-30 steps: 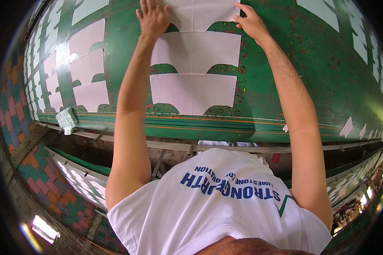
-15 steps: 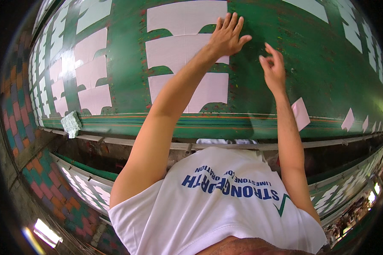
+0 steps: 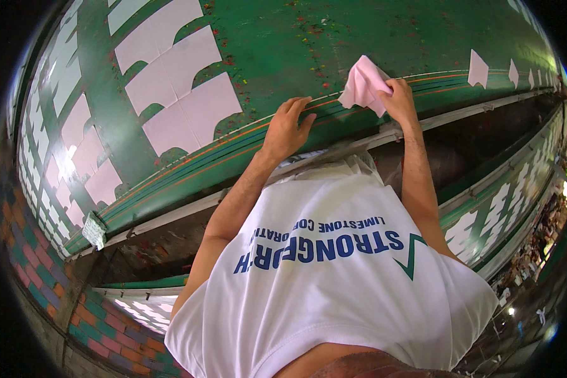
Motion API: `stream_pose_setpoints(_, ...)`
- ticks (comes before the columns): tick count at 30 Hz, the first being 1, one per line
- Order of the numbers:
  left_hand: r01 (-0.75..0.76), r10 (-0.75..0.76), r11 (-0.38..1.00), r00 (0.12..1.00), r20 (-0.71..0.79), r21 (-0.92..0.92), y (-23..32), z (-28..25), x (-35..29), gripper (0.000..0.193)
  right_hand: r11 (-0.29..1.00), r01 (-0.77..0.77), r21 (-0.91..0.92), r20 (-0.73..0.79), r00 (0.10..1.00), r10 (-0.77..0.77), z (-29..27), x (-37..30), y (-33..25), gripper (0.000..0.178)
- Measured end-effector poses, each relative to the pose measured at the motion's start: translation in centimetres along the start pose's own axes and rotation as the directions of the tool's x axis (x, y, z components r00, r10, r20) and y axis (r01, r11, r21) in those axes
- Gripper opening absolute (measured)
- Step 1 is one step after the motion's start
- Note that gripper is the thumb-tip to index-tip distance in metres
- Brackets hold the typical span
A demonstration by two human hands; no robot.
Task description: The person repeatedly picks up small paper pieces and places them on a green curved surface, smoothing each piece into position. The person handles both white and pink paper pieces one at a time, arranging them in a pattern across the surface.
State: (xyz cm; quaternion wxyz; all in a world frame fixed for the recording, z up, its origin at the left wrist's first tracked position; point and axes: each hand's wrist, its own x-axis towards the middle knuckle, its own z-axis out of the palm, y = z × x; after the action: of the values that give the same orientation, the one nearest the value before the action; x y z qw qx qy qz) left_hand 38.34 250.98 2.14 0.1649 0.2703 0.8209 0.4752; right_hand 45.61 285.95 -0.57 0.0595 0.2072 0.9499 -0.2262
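Note:
My right hand (image 3: 399,103) is closed on the corner of a pink cloth piece (image 3: 363,82), which hangs crumpled above the near edge of a long green table (image 3: 277,47). To its left, my left hand (image 3: 287,128) is over the striped border of the table, with thumb and fingers apart and nothing in them. Beyond that hand, three pale pink cut fabric panels (image 3: 193,113) lie flat in a column, their curved cutouts showing green between them.
More pink panels (image 3: 103,183) and white panels (image 3: 63,82) lie in columns farther left. A crumpled pale green cloth (image 3: 94,230) rests at the near left edge. Small pink pieces (image 3: 477,69) line the edge on the right. A metal rail (image 3: 384,135) runs along my side.
My left hand has come off the pink panels and back to the near edge. My right hand has taken hold of a pink cloth piece at the edge. The view has turned and shifted rightward.

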Motion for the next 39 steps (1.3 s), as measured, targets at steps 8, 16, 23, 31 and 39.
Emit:
stream_pose_setpoints(8,0.13,-0.118,0.984,0.987,-0.105,0.121,4.1,8.2,6.7,0.045,0.948,0.226,0.224,0.058,0.968,-0.244,-2.8,1.4,0.9,0.039)
stream_pose_setpoints(16,0.494,-0.437,0.811,0.868,-0.238,0.313,5.1,13.7,11.4,0.035,0.868,0.323,0.377,0.04,0.931,-0.363,-2.4,2.6,4.3,0.048)
stream_pose_setpoints(23,0.504,-0.505,0.863,0.861,-0.066,-0.032,10.8,14.7,11.6,0.021,0.795,0.378,0.475,0.083,0.88,-0.468,-2.3,4.1,7.0,0.046)
stream_pose_setpoints(31,0.278,-0.37,0.798,0.926,-0.071,-0.534,20.6,20.1,16.3,0.025,-0.029,-0.632,0.774,0.545,0.69,-0.477,-7.1,6.0,12.1,0.043)
stream_pose_setpoints(39,0.385,-0.418,0.618,0.899,0.128,-0.686,22.0,27.6,19.5,0.033,0.574,-0.238,0.784,0.271,0.962,0.029,-14.7,10.4,25.7,0.037)
